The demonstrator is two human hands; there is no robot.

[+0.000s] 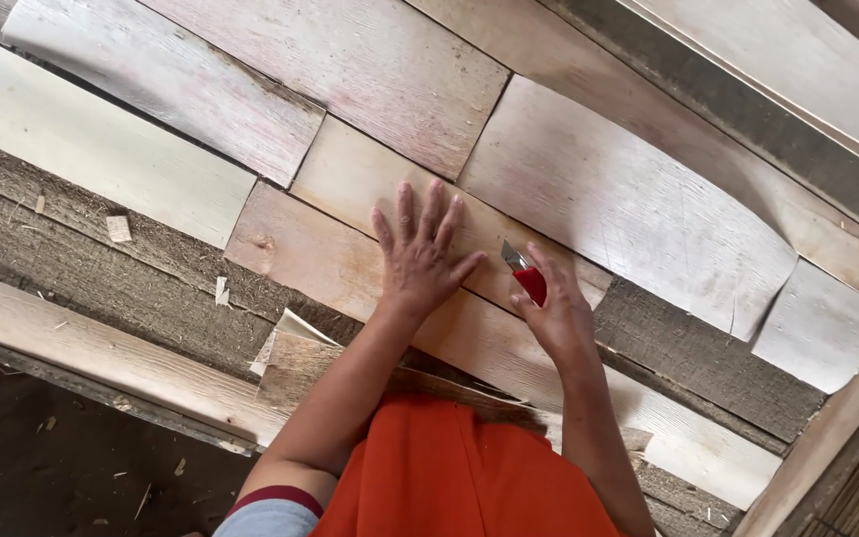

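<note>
Left hand: the left hand [418, 257] lies flat, fingers spread apart, palm pressed on a pale wooden shingle [350, 254], gripping nothing.
Right hand: the right hand [554, 310] is closed around a red-handled utility knife [524, 273], its short blade poking out toward the left hand's thumb.
Knife position: the blade tip sits on the same shingle, just beside the left thumb, close to the seam with the board above.
Step in hand: to my eye this is the scoring or trimming stage, one hand pinning the wood while the other sets the blade.
Next move calls for: steady downward pressure from the flat hand, and a cutting line kept clear of that thumb.
Around: overlapping boards, grey weathered planks [101, 268], a curled offcut [290, 343] near the orange garment [459, 467], small chips scattered.
</note>
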